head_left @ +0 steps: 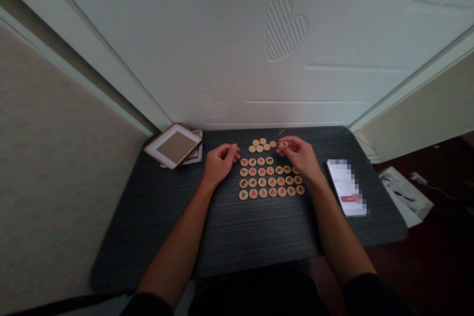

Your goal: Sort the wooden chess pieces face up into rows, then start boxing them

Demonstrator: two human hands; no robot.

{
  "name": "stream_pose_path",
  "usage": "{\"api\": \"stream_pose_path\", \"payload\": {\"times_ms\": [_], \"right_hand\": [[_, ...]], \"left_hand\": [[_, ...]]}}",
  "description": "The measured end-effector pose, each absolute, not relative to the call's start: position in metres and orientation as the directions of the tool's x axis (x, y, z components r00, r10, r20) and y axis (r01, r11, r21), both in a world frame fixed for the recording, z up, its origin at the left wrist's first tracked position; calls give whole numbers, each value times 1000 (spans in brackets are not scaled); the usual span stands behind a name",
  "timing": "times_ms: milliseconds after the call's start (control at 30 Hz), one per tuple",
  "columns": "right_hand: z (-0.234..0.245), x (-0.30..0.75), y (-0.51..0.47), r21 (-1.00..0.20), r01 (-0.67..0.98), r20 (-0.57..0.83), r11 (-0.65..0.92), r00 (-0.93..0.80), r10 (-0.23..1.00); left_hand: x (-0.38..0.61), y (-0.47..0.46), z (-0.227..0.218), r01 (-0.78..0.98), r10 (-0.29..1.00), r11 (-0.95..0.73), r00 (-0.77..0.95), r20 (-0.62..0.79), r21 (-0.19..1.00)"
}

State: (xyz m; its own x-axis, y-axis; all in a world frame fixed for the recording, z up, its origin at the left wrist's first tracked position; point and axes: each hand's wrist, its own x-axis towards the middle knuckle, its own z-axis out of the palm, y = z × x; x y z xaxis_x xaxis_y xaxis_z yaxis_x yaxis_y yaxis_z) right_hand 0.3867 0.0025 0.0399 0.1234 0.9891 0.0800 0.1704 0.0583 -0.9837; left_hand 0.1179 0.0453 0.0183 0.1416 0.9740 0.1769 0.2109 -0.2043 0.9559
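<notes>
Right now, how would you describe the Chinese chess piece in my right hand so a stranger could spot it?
On the dark tabletop, find the rows of Chinese chess pieces. Beyond them, just right of the plain-faced pieces, is the held piece, small, round and pale with a dark mark. Unlike its neighbours, it is pinched by the right hand.

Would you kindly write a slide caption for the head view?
Right hand holding a disc near rows of marked discs; left hand at their left.
</notes>
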Motion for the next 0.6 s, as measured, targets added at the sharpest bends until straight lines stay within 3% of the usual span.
{"api": "stream_pose_path", "payload": {"times_ms": [600], "right_hand": [[43,395,-3,-845,533,114,46,94,989]], "left_hand": [[117,46,17,222,973,-208,144,179,952]]}}
